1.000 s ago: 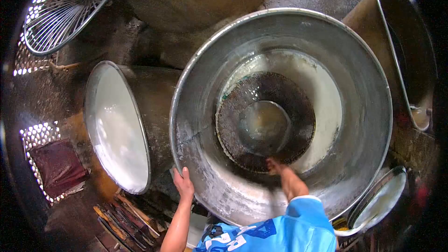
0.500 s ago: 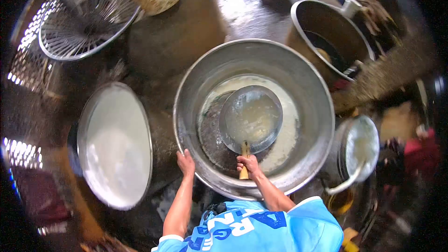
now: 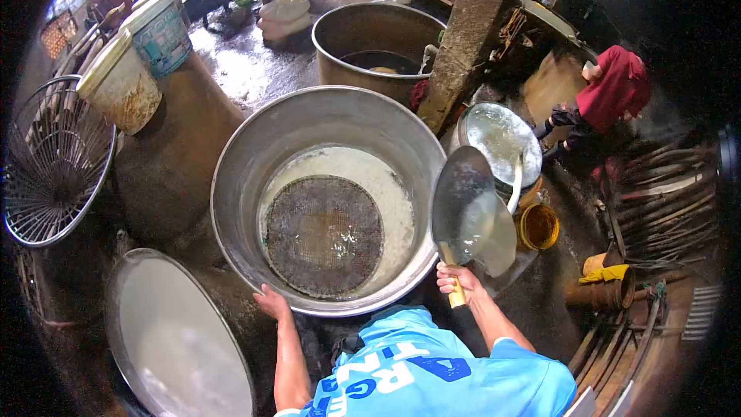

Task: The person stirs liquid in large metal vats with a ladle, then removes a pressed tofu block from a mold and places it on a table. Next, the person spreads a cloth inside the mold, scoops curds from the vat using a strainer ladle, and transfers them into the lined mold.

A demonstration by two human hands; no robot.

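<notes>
My right hand grips the wooden handle of a wide, shallow wok pan. The pan is tilted past the right rim of a large metal vat, with cloudy liquid in its lower part. On the vat's near-left rim rests my left hand, fingers outstretched and holding nothing. Inside the vat, a round dark mesh-like disc lies amid whitish liquid. Just beyond the pan stands a metal bucket of cloudy liquid with a pale curved handle.
At lower left is a wide basin of white liquid. A wire basket and plastic buckets stand left. Behind the vat are another large pot and a post. A person in red bends at right, near stacked sticks.
My right hand has swung the pan from above the vat's middle to beyond its right rim and tilted it. The disc is now uncovered. The camera view has shifted; my left hand stays at the rim.
</notes>
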